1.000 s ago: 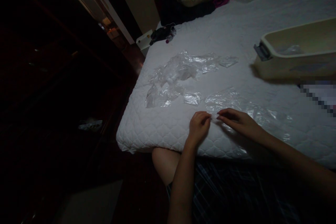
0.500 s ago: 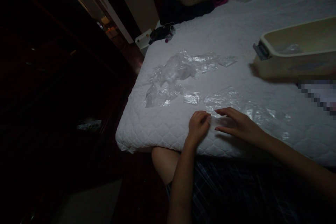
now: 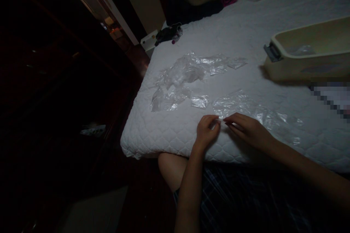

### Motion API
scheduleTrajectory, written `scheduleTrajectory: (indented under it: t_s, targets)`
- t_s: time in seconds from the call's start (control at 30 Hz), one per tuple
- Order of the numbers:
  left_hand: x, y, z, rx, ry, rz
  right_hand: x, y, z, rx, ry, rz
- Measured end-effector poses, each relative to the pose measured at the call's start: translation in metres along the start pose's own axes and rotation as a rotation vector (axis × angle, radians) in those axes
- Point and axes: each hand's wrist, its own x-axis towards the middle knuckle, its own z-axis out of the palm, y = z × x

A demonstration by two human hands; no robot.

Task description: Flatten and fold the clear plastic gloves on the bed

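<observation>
Translucent whitish plastic piece bridges left hand and right hand

Both hands' fingertips pinch opposite ends, neither nearer; the long axis seems to run side to side. Just beyond lies crinkled clear plastic film on a white quilted bedcover.

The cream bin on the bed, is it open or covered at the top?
Open: no lid covers the visible part of the cream bin, and its inside shows. Its right end is outside the picture.
</observation>
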Motion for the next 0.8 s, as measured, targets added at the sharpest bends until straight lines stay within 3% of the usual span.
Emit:
scheduleTrajectory:
  t_s: [0.13, 0.23, 0.37, 0.53, 0.8]
  targets:
    - [-0.002, -0.001, 0.002, 0.002, 0.100, 0.079, 0.005, 0.003, -0.002, 0.162, 0.115, 0.248]
    - [-0.005, 0.000, 0.003, 0.167, 0.201, 0.182, 0.008, 0.009, -0.001, 0.257, 0.172, 0.410]
    - [-0.009, 0.008, 0.003, 0.425, 0.104, 0.380, 0.010, 0.019, 0.000, 0.349, 0.205, 0.529]
    - [-0.009, 0.013, 0.005, 0.542, -0.056, 0.460, 0.008, 0.028, 0.004, 0.323, 0.208, 0.547]
    - [-0.008, 0.012, 0.006, 0.572, -0.169, 0.444, 0.002, 0.037, 0.010, 0.025, 0.143, 0.374]
